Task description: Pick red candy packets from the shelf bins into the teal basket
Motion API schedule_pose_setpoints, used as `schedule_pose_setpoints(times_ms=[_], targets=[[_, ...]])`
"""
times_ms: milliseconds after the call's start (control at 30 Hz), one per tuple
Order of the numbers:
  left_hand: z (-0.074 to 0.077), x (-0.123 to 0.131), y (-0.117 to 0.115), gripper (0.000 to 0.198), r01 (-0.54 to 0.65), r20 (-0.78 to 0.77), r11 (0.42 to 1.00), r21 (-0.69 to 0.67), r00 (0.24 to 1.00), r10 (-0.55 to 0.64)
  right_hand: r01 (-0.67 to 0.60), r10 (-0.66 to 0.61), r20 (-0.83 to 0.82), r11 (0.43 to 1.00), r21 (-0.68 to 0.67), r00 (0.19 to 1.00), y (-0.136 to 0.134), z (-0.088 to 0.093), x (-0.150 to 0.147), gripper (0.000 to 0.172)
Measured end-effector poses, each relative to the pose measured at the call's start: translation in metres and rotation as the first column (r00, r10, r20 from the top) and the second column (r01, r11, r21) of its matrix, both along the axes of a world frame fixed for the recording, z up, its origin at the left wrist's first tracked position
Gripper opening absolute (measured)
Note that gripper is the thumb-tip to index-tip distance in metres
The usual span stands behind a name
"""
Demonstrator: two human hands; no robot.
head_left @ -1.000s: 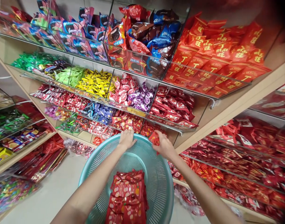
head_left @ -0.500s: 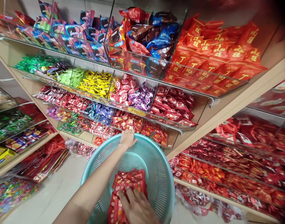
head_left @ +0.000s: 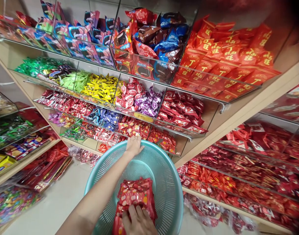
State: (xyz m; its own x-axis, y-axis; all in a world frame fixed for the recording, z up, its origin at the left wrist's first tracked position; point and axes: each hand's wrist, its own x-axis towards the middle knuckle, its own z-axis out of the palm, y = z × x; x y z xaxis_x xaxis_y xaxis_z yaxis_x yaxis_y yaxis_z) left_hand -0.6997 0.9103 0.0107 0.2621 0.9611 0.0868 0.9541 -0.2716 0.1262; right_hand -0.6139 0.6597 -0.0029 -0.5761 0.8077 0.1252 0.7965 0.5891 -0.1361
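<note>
My left hand (head_left: 134, 146) reaches across to the far side of a round teal mesh basket (head_left: 175, 182), fingers wrapped over its rim. Red candy packets (head_left: 137, 191) lie piled inside, toward the near side of the basket. On the near part of that pile rests my right hand (head_left: 138, 222), fingers bent and slightly apart, touching the packets from above. I see no packet lifted in it. The lower frame edge cuts off the right hand's wrist.
Ahead is a wooden shelf (head_left: 203, 153) with clear-fronted compartments of colourful wrapped sweets. Large red packets (head_left: 220, 65) fill its upper right. More shelves of red packets (head_left: 257, 176) stand to the right. Bagged sweets (head_left: 14, 205) lie low at the left beside the pale floor (head_left: 53, 195).
My right hand has drawn back toward me over the red packets, and its fingers are more bent. Packets near it have shifted slightly. My left hand and the basket stay put.
</note>
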Motion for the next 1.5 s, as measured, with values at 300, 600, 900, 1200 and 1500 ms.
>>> schedule_pose_setpoints(times_ms=[300,600,900,1200,1500], targets=[[0.001,0.0,0.0,0.047,0.001,-0.006,1.0,-0.024,1.0,-0.002,0.005,-0.028,-0.047,0.903,-0.43,0.999,0.022,0.031,0.022,0.068],[0.001,0.0,0.0,0.049,0.005,0.022,0.999,-0.035,1.0,-0.004,0.109,-0.111,0.006,0.961,-0.254,0.994,0.033,0.035,0.047,0.057],[0.0,0.0,0.0,0.049,0.005,0.013,1.0,-0.026,1.0,-0.005,0.144,-0.149,0.01,0.929,-0.342,0.989,0.036,0.049,0.046,0.065],[0.004,0.001,-0.002,0.049,-0.003,-0.003,1.0,-0.02,1.0,0.003,0.08,-0.093,-0.062,0.98,-0.184,0.994,0.043,0.057,0.038,0.066],[0.001,0.0,0.0,0.048,-0.004,0.011,1.0,-0.021,1.0,0.005,-0.058,0.057,-0.004,0.997,-0.045,0.998,0.029,0.028,0.004,0.072]])
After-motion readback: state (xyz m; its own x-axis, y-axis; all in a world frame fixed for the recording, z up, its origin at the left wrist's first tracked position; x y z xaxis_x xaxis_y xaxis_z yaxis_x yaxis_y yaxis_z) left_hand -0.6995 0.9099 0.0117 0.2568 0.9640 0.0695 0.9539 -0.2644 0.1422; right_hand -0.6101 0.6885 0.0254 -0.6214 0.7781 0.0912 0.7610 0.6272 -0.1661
